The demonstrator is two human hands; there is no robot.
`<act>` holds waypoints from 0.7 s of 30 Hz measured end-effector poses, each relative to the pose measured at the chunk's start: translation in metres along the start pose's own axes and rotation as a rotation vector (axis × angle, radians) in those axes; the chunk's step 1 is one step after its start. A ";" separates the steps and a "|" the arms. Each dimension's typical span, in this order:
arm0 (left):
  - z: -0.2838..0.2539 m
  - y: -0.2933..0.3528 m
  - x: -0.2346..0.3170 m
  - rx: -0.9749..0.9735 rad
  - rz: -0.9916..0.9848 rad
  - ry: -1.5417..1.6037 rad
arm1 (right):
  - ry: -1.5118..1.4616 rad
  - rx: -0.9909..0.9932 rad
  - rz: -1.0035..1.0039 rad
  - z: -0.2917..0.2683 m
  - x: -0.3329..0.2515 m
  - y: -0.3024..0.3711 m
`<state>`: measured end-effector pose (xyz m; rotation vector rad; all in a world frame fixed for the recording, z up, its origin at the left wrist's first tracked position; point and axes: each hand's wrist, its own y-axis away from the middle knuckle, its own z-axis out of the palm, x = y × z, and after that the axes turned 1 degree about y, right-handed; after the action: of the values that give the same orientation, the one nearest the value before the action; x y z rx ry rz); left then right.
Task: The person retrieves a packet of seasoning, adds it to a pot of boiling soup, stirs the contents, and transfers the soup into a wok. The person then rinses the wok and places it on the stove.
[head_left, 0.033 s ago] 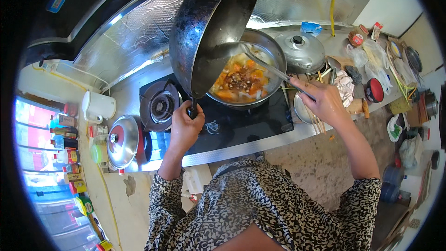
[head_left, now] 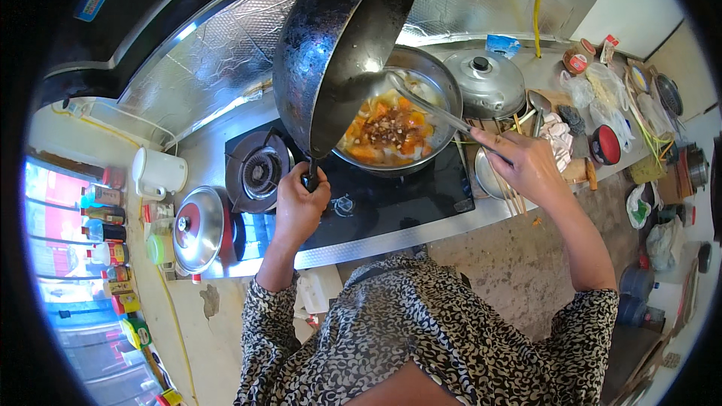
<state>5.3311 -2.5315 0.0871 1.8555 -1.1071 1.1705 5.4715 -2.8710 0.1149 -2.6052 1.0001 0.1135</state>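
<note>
My left hand (head_left: 304,197) is closed around the short handle of a blackened wok (head_left: 307,53), tipped on its side over a steel pot (head_left: 454,109). In my right hand (head_left: 523,164) is the long handle of a metal ladle (head_left: 444,114); its head lies against the wok's inner wall, partly hard to make out. The pot stands on the right burner of a black glass stove (head_left: 376,207). Inside it is a pale broth with orange pieces and a dark brown seasoning heap (head_left: 395,128) in the middle.
Left of the pot is a bare burner (head_left: 260,173); beyond it stand a lidded pot (head_left: 200,227) and a white pitcher (head_left: 161,171). A lidded pan (head_left: 489,84) sits to the right, near chopsticks (head_left: 514,201), a red bowl (head_left: 606,146) and plastic bags. Foil lines the back wall.
</note>
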 end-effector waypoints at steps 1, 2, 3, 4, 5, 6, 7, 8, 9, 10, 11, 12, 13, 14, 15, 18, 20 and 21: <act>0.001 -0.001 -0.002 0.025 0.034 -0.021 | 0.027 0.017 -0.039 -0.007 -0.001 0.003; 0.001 0.000 -0.003 0.038 0.048 -0.040 | 0.054 0.034 -0.079 -0.013 -0.001 0.006; 0.001 0.001 -0.003 0.052 0.062 -0.060 | 0.035 0.034 -0.090 -0.020 0.002 0.008; 0.002 0.001 -0.003 0.062 0.078 -0.080 | 0.021 0.041 -0.073 -0.028 0.001 0.008; 0.003 0.002 0.000 0.065 0.065 -0.096 | 0.005 0.048 -0.057 -0.035 0.000 0.008; 0.003 0.005 0.006 0.069 0.051 -0.111 | -0.011 0.055 -0.043 -0.037 0.000 0.008; 0.004 0.008 0.009 0.073 0.037 -0.130 | -0.057 0.090 -0.050 -0.034 -0.001 0.004; 0.006 0.010 0.010 0.065 0.023 -0.109 | -0.099 0.126 -0.053 -0.029 -0.004 -0.002; 0.008 0.011 0.009 0.057 0.009 -0.089 | -0.142 0.162 -0.057 -0.024 -0.006 -0.006; 0.008 0.013 0.008 0.054 -0.007 -0.068 | -0.104 0.154 -0.075 -0.019 -0.006 -0.007; 0.008 0.014 0.006 0.049 -0.005 -0.052 | -0.066 0.145 -0.093 -0.013 -0.005 -0.008; 0.007 0.014 0.004 0.043 -0.002 -0.037 | -0.028 0.135 -0.111 -0.010 -0.005 -0.008; 0.006 0.015 0.003 0.039 -0.002 -0.017 | -0.006 0.117 -0.106 -0.010 -0.008 -0.005; 0.005 0.015 0.002 0.048 -0.012 -0.001 | 0.043 0.079 -0.116 -0.010 -0.009 -0.001; 0.004 0.016 0.002 0.056 -0.022 0.014 | 0.091 0.042 -0.125 -0.009 -0.009 0.005; -0.001 0.016 -0.004 0.097 -0.062 0.087 | 0.079 -0.011 -0.127 -0.021 0.003 0.012; -0.004 0.017 -0.005 0.117 -0.088 0.159 | 0.001 -0.024 -0.060 -0.024 0.008 0.013; -0.005 0.020 -0.004 0.124 -0.101 0.207 | -0.045 -0.031 -0.001 -0.021 0.009 0.012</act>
<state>5.3103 -2.5338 0.0869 1.8116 -0.8339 1.3630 5.4693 -2.8922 0.1295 -2.6188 0.9889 0.1876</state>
